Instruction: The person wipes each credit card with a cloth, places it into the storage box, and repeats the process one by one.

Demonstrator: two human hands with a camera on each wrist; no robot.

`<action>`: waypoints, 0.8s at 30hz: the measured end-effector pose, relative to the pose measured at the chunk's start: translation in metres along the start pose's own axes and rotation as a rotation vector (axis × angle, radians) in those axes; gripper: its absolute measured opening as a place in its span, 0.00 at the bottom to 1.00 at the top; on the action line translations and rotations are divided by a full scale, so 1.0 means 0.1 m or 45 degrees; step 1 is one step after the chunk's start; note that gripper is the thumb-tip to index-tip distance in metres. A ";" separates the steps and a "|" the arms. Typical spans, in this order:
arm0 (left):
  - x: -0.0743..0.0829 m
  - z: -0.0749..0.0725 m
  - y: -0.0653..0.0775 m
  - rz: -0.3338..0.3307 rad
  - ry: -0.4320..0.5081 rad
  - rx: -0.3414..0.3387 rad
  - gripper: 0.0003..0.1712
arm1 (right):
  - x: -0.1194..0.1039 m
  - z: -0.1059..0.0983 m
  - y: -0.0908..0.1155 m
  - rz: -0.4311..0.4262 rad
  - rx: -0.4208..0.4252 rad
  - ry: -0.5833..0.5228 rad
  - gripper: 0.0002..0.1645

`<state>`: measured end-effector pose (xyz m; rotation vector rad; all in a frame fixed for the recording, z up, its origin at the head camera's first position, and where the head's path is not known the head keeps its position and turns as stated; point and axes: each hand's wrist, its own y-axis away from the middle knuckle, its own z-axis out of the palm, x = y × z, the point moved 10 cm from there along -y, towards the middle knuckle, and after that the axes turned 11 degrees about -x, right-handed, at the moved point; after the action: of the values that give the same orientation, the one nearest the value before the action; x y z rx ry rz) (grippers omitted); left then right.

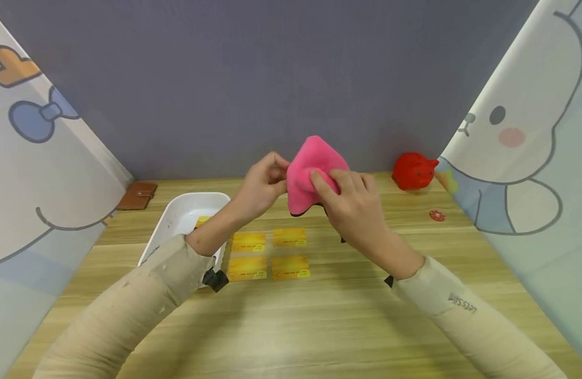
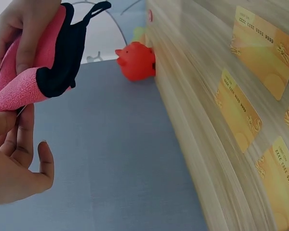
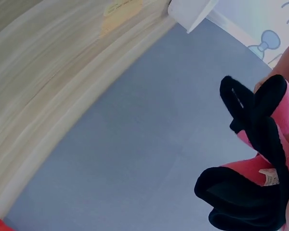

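Note:
A soft pink fleecy cloth item with black trim is held up above the far part of the table. Its folds hide what kind of article it is. In the right wrist view its black edging, a black loop and a small white tag show. My left hand pinches its left edge between thumb and fingers. From the right, my right hand grips it, thumb pressed into the pink face. Below it, several golden cards lie on the table, left of centre.
A white tray holding yellow cards stands on the left, partly behind my left forearm. Farther left lies a brown leather wallet. At the back right sit a red piggy bank and a red poker chip. A grey wall rises behind the table.

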<state>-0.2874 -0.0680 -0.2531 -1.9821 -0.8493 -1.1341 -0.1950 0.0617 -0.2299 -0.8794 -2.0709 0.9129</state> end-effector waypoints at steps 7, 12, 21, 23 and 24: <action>-0.01 0.00 0.05 0.035 -0.062 -0.006 0.10 | -0.08 0.07 0.04 -0.131 -0.164 -0.020 0.19; 0.00 -0.01 0.08 0.026 -0.096 -0.017 0.10 | -0.08 0.09 0.04 -0.157 -0.196 -0.017 0.23; -0.06 -0.07 0.15 -0.038 -0.166 -0.016 0.13 | 0.01 0.09 0.12 -0.159 -0.273 0.026 0.26; -0.08 -0.09 0.17 -0.050 -0.172 -0.016 0.13 | 0.05 0.10 0.14 -0.153 -0.296 0.027 0.27; -0.09 -0.09 0.17 -0.057 -0.177 -0.017 0.13 | 0.06 0.11 0.15 -0.149 -0.308 0.030 0.27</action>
<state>-0.2811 -0.0867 -0.2619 -2.0815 -0.9645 -1.0383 -0.2022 0.0713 -0.2456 -0.8762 -2.2178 0.5953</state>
